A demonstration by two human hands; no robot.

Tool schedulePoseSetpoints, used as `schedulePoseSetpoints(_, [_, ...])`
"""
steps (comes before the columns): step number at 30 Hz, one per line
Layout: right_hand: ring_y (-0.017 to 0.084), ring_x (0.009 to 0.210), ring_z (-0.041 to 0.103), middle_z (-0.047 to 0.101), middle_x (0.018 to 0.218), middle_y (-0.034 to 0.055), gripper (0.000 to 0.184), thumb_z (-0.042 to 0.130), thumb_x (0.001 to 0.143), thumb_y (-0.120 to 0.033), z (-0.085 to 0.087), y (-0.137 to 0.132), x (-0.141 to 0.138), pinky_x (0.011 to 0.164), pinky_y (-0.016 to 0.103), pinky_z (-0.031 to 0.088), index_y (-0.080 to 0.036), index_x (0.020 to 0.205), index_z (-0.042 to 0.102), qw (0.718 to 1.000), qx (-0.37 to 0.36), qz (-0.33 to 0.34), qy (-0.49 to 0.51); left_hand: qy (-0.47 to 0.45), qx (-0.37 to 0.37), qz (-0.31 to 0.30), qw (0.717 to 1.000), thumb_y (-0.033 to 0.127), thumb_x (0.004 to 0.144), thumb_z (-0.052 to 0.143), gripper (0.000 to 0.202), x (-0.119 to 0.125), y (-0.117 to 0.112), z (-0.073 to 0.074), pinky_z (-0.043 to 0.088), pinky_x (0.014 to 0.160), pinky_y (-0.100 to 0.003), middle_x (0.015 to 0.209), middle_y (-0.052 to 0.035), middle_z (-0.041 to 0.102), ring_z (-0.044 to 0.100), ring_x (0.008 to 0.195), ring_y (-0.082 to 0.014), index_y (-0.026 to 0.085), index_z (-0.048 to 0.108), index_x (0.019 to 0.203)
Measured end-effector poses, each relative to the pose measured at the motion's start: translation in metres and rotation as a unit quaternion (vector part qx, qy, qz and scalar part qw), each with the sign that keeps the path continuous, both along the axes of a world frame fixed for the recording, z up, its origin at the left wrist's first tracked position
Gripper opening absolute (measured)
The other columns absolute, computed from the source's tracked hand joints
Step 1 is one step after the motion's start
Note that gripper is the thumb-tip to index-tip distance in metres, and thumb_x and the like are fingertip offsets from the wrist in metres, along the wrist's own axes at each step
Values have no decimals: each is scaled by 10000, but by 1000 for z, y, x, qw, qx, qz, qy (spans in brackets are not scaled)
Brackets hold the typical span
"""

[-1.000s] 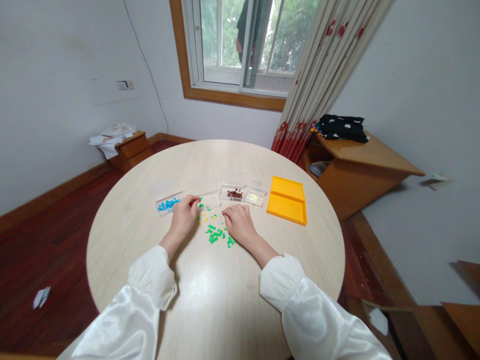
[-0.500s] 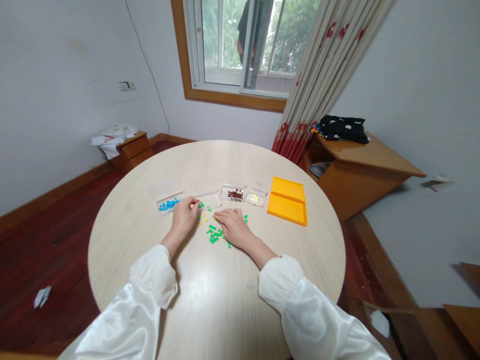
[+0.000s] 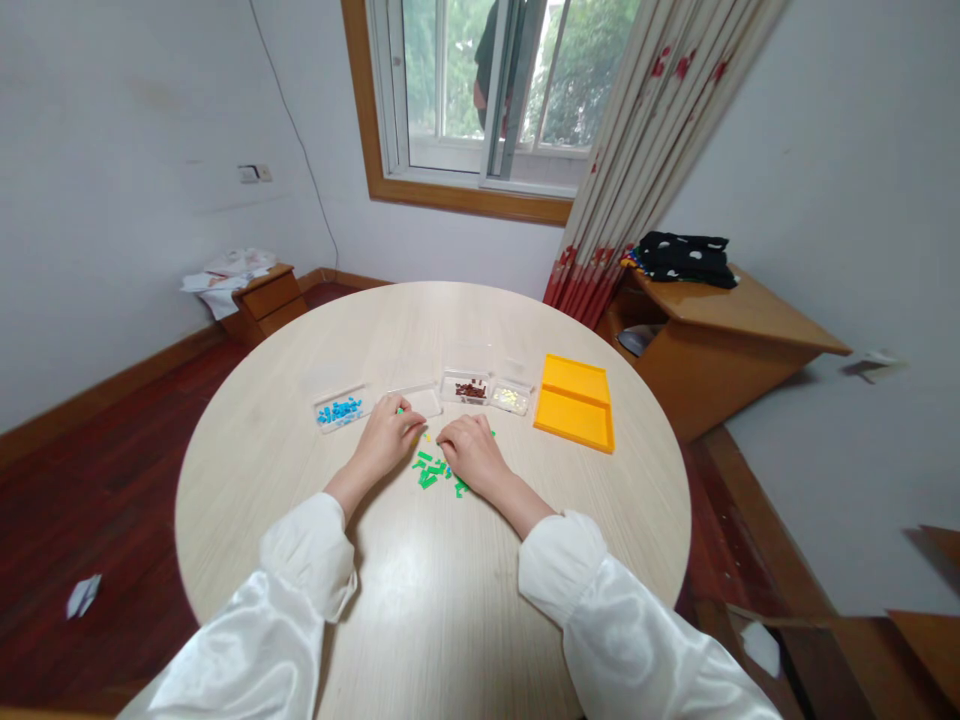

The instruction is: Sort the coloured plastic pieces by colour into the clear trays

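On the round table (image 3: pixel 442 610), my left hand (image 3: pixel 384 440) hovers over or rests at the near side of a clear box (image 3: pixel 429 402), thumb and fingertips pinched together. Facing it, my right hand (image 3: pixel 474 455) has its fingers curled and pressed together beside loose green pieces (image 3: pixel 427 470). Whatever either pinch holds is too small or hidden. A yellow piece (image 3: pixel 427 437) lies between the hands. Part of the green pile is covered by my right hand.
Small blue pieces (image 3: pixel 341 410) fill a clear box at left. Brown pieces (image 3: pixel 471 390) and pale yellow pieces (image 3: pixel 513 398) sit in clear boxes further right, beside an open orange-yellow case (image 3: pixel 574 420). Behind the window (image 3: pixel 517 90) a person stands partly visible.
My left hand has shifted right and slightly nearer, towards my right hand. My right hand's fingers have drawn in and curled, moving slightly right. Fewer yellow pieces show between them.
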State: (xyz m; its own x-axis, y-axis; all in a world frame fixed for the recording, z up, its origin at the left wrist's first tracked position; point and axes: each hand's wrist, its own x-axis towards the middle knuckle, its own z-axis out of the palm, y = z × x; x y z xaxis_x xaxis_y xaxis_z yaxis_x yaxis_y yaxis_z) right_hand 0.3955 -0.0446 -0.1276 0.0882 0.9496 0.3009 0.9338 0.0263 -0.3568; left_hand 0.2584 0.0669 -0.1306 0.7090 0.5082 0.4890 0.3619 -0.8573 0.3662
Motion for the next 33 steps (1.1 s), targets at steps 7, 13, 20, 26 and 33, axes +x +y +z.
schedulePoseSetpoints(7, [178, 924, 536, 678, 928, 47, 133, 551, 831, -157, 1, -2, -4, 827, 331, 299, -174, 913, 654, 999, 31, -24, 17, 6, -10, -24, 1000, 205, 797, 556, 132, 0, -4, 3, 425, 764, -336, 845, -67, 539, 488, 852, -199, 170, 682, 777])
schedulePoseSetpoints(13, [193, 963, 519, 665, 947, 59, 119, 557, 840, -169, 2, -3, -3, 844, 352, 287, -166, 862, 674, 1000, 5, -28, 12, -13, -32, 6, 999, 211, 800, 537, 146, 0, -6, 7, 429, 773, -338, 810, -61, 557, 505, 835, -196, 162, 648, 720])
schedulePoseSetpoints(20, [196, 917, 519, 665, 894, 50, 105, 543, 851, -160, 1, -3, -1, 819, 348, 294, -173, 864, 646, 998, 55, -34, 17, -19, -62, -24, 998, 222, 809, 520, 168, 0, -9, 13, 429, 745, -319, 748, -55, 605, 536, 760, -175, 152, 643, 720])
schedulePoseSetpoints(26, [185, 921, 535, 672, 924, 41, 132, 516, 878, -189, 7, -5, -3, 832, 342, 306, -195, 910, 644, 985, 167, -5, 53, -33, -166, -64, 983, 298, 829, 492, 269, 2, -15, 21, 411, 647, -263, 676, -41, 622, 531, 654, -137, 147, 655, 678])
schedulePoseSetpoints(33, [186, 908, 541, 675, 906, 43, 131, 531, 877, -226, 5, -5, -3, 824, 337, 336, -188, 900, 654, 979, 195, 17, 59, -58, -299, -85, 949, 346, 772, 531, 270, 4, -16, 21, 401, 587, -241, 670, -44, 663, 534, 600, -127, 129, 677, 704])
